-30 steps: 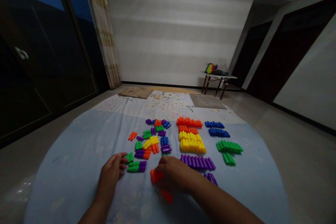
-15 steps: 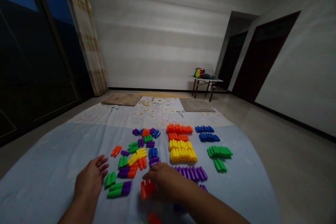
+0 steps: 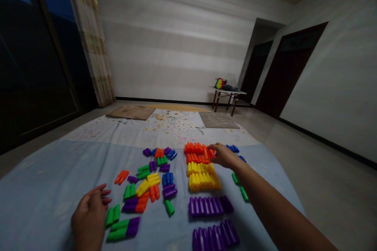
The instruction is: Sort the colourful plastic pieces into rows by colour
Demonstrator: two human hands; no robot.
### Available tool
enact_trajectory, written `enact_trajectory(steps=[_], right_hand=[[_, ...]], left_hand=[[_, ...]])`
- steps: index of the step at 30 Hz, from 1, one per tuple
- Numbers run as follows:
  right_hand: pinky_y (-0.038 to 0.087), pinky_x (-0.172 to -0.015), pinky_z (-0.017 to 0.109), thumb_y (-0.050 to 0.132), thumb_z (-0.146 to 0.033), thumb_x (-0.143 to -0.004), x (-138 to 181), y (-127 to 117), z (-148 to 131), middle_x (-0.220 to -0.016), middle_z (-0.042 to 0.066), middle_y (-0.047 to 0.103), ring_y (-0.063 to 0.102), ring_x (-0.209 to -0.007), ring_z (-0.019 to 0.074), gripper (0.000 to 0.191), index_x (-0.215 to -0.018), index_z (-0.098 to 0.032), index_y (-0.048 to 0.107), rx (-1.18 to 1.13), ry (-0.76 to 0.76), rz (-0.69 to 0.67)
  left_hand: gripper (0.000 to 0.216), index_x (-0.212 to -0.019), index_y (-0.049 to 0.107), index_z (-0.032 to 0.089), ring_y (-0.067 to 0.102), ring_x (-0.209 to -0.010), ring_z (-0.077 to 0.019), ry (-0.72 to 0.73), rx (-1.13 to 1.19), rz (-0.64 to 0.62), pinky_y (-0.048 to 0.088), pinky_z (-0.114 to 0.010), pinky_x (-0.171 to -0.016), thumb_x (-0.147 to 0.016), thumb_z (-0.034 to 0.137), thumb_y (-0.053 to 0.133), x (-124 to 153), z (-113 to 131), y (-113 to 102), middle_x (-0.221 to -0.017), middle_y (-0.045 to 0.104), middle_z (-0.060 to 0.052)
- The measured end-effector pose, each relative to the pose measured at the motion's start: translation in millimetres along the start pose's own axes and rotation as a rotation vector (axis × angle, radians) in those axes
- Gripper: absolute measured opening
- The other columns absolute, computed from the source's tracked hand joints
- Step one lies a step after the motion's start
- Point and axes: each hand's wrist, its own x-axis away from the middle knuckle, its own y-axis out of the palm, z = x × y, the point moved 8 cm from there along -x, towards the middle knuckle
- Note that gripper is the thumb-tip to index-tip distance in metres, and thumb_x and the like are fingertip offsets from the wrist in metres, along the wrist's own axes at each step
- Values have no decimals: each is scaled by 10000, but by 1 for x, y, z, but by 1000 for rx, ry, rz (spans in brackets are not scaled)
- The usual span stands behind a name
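My right hand (image 3: 222,156) is at the right end of the orange rows. Its fingers are closed on an orange bullet-shaped plastic piece (image 3: 208,153), partly hidden by the fingertips. Orange rows (image 3: 194,148) lie beside it, with yellow rows (image 3: 202,180) nearer to me and purple rows (image 3: 209,206) nearer still. My left hand (image 3: 90,213) rests on the left with loosely bent fingers apart, holding nothing. Close to its fingers lie green pieces (image 3: 112,215) and a green-and-purple group (image 3: 123,229).
Mixed pieces, among them a blue group (image 3: 168,179) and a lone green piece (image 3: 169,207), lie in the middle left. My right forearm partly covers green pieces (image 3: 244,194) and blue rows. Two flat mats (image 3: 219,120) lie at the cloth's far edge; a small table (image 3: 228,91) stands beyond.
My right hand has moved away from me and to the right, carrying orange from the near middle to the orange rows. The lone green piece now shows. My left hand stays at the left.
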Motion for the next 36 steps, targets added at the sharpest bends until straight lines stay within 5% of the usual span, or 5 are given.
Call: enact_trajectory(steps=[13, 25, 36], right_hand=[[431, -825, 273, 686, -95, -594, -33, 40, 17, -1048, 87, 677, 606, -963, 225, 450, -1037, -176, 679, 27, 33, -133], [426, -637, 224, 643, -138, -681, -21, 44, 42, -887, 62, 702, 626, -764, 163, 363, -1043, -165, 668, -58, 175, -122], [403, -587, 194, 589, -119, -711, -33, 53, 38, -807, 42, 701, 623, -718, 137, 273, -968, -149, 679, -129, 213, -72]], left_hand=[[290, -899, 598, 220, 539, -644, -129, 3, -53, -51, 436, -233, -539, -760, 420, 439, -1, -3, 2, -795, 592, 2], [289, -909, 604, 216, 540, -648, -134, 12, -46, -44, 439, -235, -530, -764, 408, 444, -1, -5, 2, -792, 595, -3], [289, -898, 599, 218, 528, -630, -122, 1, -26, -35, 432, -223, -519, -757, 420, 447, 0, -4, 3, -776, 588, 5]])
